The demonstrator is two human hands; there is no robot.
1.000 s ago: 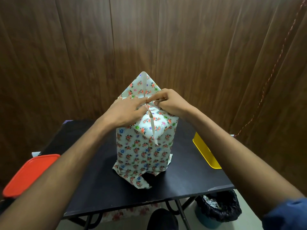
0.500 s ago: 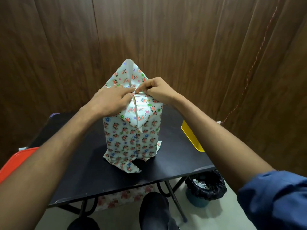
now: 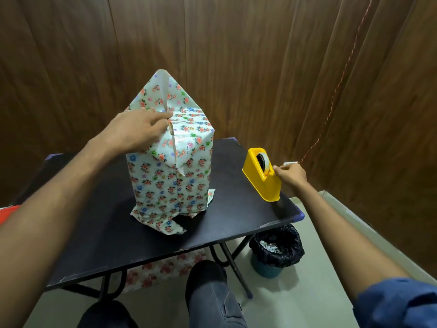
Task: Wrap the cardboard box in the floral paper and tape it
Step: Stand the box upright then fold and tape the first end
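Note:
The box wrapped in floral paper (image 3: 170, 176) stands upright on the black table (image 3: 113, 233). At its top, a pointed back flap (image 3: 175, 95) sticks up, and a front flap is folded down over the near face. My left hand (image 3: 137, 131) holds the folded paper at the box's top front edge, thumb and fingertips pinching at the seam. My right hand (image 3: 290, 176) is off to the right at the cutter end of the yellow tape dispenser (image 3: 260, 183), fingers pinching the tape end by the tape roll (image 3: 263, 162). Loose paper ends splay out at the box's base.
The dispenser sits near the table's right edge. A bin lined with a black bag (image 3: 276, 247) stands on the floor under that corner. A red lid (image 3: 7, 209) shows at the far left. Floral paper (image 3: 165, 268) lies beneath the table. Wood panelling is close behind.
My right hand left the top of the box and moved right to the tape dispenser. My left hand stays on the fold alone. The view shifted, bringing the dispenser fully into sight.

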